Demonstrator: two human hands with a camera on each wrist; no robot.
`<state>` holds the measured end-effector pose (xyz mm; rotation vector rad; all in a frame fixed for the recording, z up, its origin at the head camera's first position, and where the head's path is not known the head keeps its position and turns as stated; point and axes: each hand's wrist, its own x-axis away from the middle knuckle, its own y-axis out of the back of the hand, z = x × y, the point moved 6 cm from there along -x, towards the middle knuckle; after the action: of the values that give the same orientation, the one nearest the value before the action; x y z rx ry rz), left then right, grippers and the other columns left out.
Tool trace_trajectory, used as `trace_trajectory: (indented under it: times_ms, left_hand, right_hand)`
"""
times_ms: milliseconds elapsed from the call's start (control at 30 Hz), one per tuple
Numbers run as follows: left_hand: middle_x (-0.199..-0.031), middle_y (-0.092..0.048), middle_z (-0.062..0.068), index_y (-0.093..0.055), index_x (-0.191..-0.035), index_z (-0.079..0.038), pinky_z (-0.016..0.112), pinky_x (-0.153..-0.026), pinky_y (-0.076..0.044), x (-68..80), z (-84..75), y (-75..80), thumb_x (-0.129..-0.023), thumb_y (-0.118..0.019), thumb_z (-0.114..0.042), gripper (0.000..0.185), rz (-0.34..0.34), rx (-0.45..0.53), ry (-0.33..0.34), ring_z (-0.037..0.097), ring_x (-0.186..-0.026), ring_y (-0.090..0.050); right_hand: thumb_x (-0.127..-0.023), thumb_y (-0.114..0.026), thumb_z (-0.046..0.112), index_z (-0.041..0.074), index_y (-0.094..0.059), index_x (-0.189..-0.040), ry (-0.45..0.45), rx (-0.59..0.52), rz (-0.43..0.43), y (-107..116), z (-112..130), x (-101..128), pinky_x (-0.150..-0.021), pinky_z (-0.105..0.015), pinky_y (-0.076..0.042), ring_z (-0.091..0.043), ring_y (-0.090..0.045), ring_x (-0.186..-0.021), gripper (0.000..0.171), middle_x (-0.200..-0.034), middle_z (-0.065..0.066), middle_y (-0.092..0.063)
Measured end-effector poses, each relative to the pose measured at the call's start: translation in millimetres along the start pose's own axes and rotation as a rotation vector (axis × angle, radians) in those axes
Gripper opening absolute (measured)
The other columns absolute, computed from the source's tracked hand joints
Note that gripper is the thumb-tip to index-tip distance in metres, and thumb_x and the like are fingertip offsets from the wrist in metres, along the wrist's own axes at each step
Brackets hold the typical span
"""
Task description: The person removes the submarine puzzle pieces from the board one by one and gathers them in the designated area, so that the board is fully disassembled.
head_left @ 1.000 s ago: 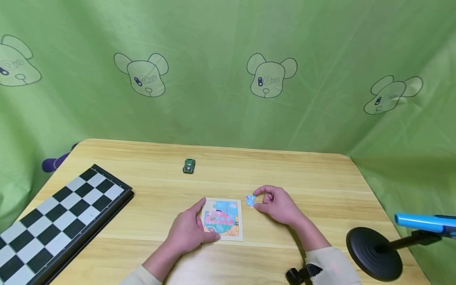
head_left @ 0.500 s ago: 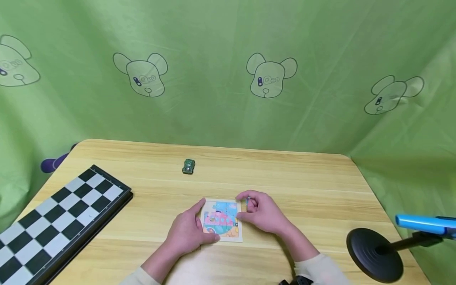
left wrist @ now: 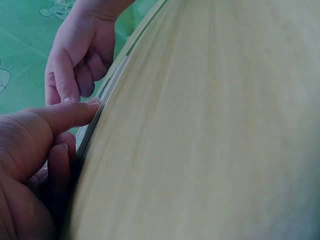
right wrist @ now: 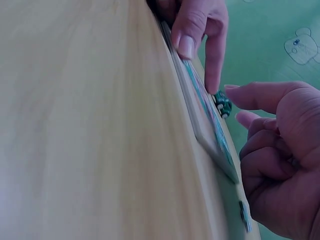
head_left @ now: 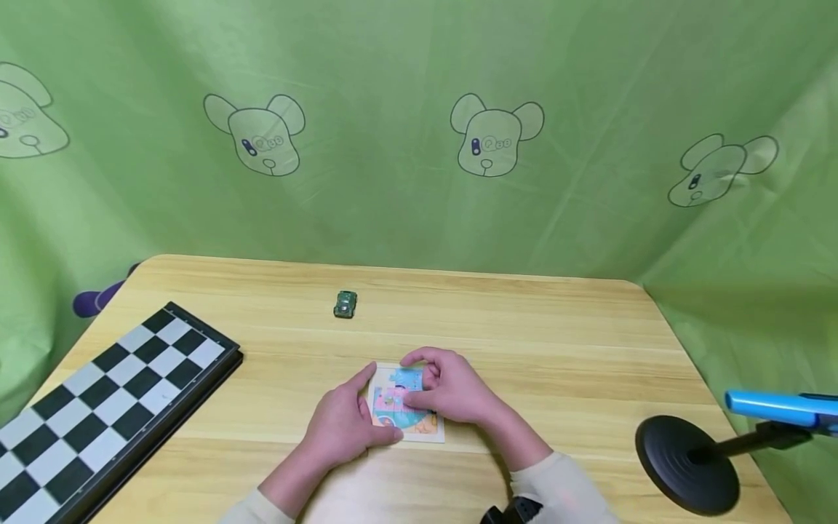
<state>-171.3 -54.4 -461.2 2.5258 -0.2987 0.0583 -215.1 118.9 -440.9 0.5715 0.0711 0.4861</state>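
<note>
A green fabric backdrop (head_left: 406, 80) hangs behind and to both sides, creased, printed with outlined bear heads (head_left: 495, 135). In front stands a light wooden table (head_left: 556, 342) with rounded far corners and visible grain running left to right. A folding chessboard (head_left: 98, 400) lies at the table's left edge. A black round stand base (head_left: 687, 466) sits at the near right corner, carrying a blue bar (head_left: 779, 409). Lighting is even and soft, with faint shadows.

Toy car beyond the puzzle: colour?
Green; the toy car shows best in the head view.
</note>
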Motion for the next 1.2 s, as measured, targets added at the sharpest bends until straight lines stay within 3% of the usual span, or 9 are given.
trace_trajectory:
  times_ms: [300, 600, 767, 1200]
  left_hand:
    - [-0.058, -0.044, -0.004, -0.04, -0.151, 0.0, 0.03, -0.05, -0.038, 0.1, -2.4, -1.7, -0.062, -0.094, -0.034, 0.11, 0.007, 0.001, -0.018, 0.013, -0.053, -0.042]
    - [-0.057, -0.047, -0.004, -0.04, -0.151, 0.0, 0.029, -0.046, -0.037, 0.4, -1.2, -1.0, -0.063, -0.093, -0.034, 0.108, 0.007, -0.004, -0.023, 0.011, -0.05, -0.045]
    - [-0.056, -0.048, -0.005, -0.04, -0.151, 0.0, 0.027, -0.044, -0.036, 1.1, -0.2, -0.9, -0.064, -0.093, -0.033, 0.107, 0.005, 0.006, -0.029, 0.01, -0.049, -0.045]
    - [-0.057, -0.048, -0.005, -0.04, -0.15, 0.001, 0.028, -0.046, -0.038, 0.8, -0.2, 1.0, -0.063, -0.094, -0.033, 0.108, -0.007, -0.002, -0.037, 0.01, -0.05, -0.046]
  right_hand:
    - [-0.078, -0.084, 0.011, 0.007, -0.066, -0.119, -0.007, 0.006, 0.056, -7.7, 6.5, -3.6, -0.052, -0.022, -0.038, -0.009, -0.04, -0.052, 0.045, -0.058, 0.005, -0.041]
    - [-0.079, -0.084, 0.014, 0.013, -0.069, -0.11, -0.029, 0.031, 0.055, -11.1, 0.3, -8.0, -0.049, -0.023, -0.034, -0.009, -0.038, -0.049, 0.035, -0.055, 0.005, -0.04]
    - [-0.08, -0.084, 0.014, 0.016, -0.069, -0.107, -0.044, 0.067, 0.073, -13.8, -0.2, -11.2, -0.049, -0.024, -0.034, -0.01, -0.039, -0.049, 0.031, -0.056, 0.004, -0.04]
    - [-0.079, -0.084, 0.008, 0.016, -0.065, -0.108, -0.067, 0.023, 0.075, -15.9, 1.2, -14.0, -0.054, -0.026, -0.036, -0.013, -0.041, -0.052, 0.035, -0.058, 0.003, -0.042]
